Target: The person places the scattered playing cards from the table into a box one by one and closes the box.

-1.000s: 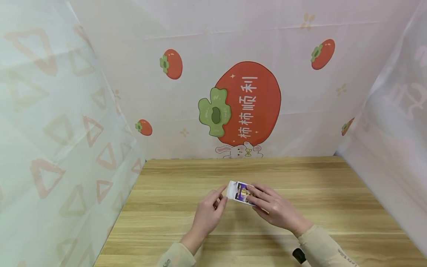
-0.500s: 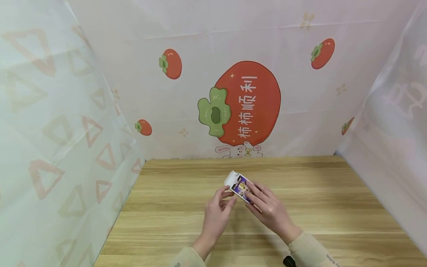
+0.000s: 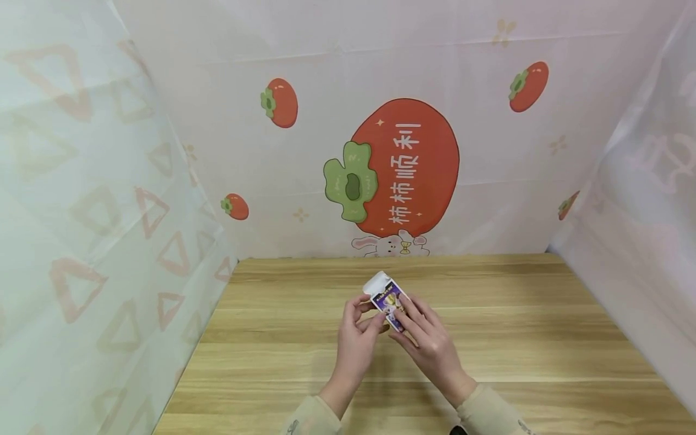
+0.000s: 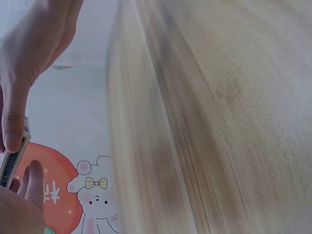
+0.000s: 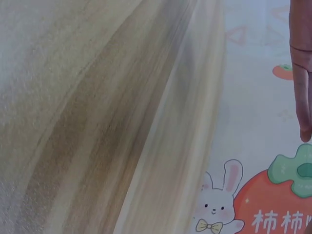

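A small purple and white card box (image 3: 388, 301) with a gold trophy printed on its face is held tilted above the wooden table in the head view. Its white end flap (image 3: 377, 283) stands open at the far end. My right hand (image 3: 429, 347) grips the box from the right, its fingers lying across the printed face. From the left my left hand (image 3: 356, 341) pinches the box's near side, thumb at the front and fingers partly hidden behind. At the left wrist view's edge a thin side of the box (image 4: 9, 165) shows between the hands. Its contents are hidden.
The wood-grain table (image 3: 272, 350) spreads below both hands. A pale cloth backdrop (image 3: 489, 199) with printed persimmons rises behind it, and similar cloth walls (image 3: 109, 241) flank it. A black object (image 3: 458, 430) peeks out beside the right sleeve at the bottom edge.
The box has turned so its flap points farther away, and both hands have drawn closer together. My left hand has moved from the flap end to the box's side, thumb now on it.
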The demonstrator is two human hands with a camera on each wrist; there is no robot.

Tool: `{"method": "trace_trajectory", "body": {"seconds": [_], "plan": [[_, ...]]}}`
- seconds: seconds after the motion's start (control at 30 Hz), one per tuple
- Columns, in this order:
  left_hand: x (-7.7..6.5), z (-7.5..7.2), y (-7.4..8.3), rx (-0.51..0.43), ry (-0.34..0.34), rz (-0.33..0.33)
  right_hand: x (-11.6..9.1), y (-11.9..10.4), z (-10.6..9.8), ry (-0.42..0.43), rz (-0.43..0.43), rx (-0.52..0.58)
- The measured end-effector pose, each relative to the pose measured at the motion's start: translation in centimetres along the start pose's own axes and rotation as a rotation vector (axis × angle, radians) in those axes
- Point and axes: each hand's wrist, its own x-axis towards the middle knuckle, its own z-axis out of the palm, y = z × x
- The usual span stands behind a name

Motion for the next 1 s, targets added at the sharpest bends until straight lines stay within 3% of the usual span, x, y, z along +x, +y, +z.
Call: {"method": "trace_trajectory", "body": {"seconds": [0.23,0.47,0.6,0.83,1.0], "plan": [[0.3,-0.4,0.2,-0.030,0.027,0.041,-0.2,-0.5,0.1,-0.024,-0.017,0.019],[0.9,-2.0,0.5,0.129,-0.014,0.094,0.2,-0.2,-0.6,0.005,0.015,0.152],[1.1,-2.7,0.8,0.208,-0.038,0.085,0.8,0.6,-1.1,0.027,0.124,0.217],[1.0,-3.1,1.3,0.248,-0.113,0.049,1.5,0.8,-2.5,-0.175,0.512,0.514],[1.0,-3.2,1.0,0.235,-0.169,0.049,2.0,1.0,-2.8,-0.238,0.599,0.647]]}}
